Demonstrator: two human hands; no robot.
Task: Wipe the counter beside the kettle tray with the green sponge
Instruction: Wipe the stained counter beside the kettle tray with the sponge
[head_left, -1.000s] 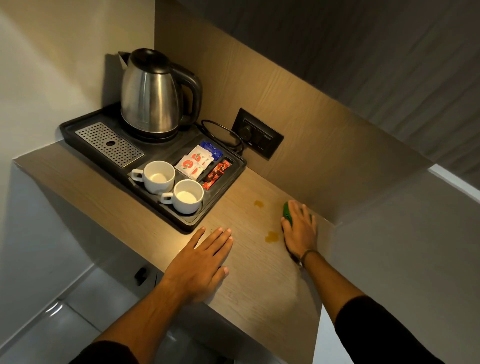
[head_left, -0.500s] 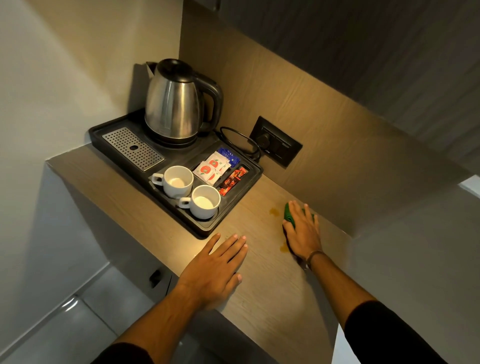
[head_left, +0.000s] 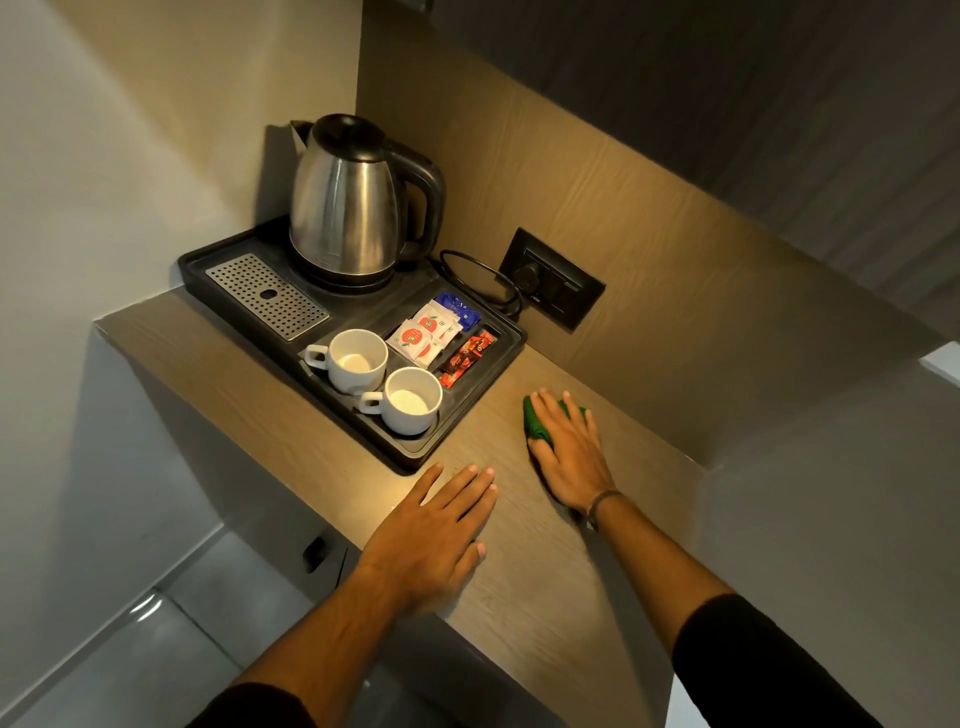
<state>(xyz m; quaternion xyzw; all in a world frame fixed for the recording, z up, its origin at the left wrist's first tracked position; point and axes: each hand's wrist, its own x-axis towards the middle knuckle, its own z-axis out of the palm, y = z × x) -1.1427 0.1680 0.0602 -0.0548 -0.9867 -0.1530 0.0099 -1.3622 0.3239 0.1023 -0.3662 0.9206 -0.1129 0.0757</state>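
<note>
Wood-grain counter (head_left: 545, 597) fills a narrow alcove, with a matching wood back panel and pale walls to either side. At about 10 o'clock from your hands sits the black kettle tray (head_left: 511, 347), pushed toward the back corner, likely so the cord reaches the wall socket (head_left: 553, 283) at 12 o'clock.

Your right hand (head_left: 571, 457) lies flat, fingers spread, pressing the green sponge (head_left: 535, 423) onto the counter. The sponge is at roughly 1 o'clock, near the tray's right edge but apart from it, mostly hidden under your fingers; this looks like the middle of a wiping stroke. No stain shows on the visible wood around it.

Your left hand (head_left: 436, 530) rests palm down, fingers spread, holding nothing, near the counter's front edge just below the tray's near corner. It seems placed to brace you while the other hand wipes.

On the tray, a steel kettle (head_left: 345, 208) stands at the back beside a perforated metal drip plate (head_left: 267, 295). Two white cups (head_left: 387, 382) sit in the front wells; both look empty. One compartment holds white and blue sachets (head_left: 431, 330), and a slimmer one beside it holds red and black sachets (head_left: 467, 358).
</note>
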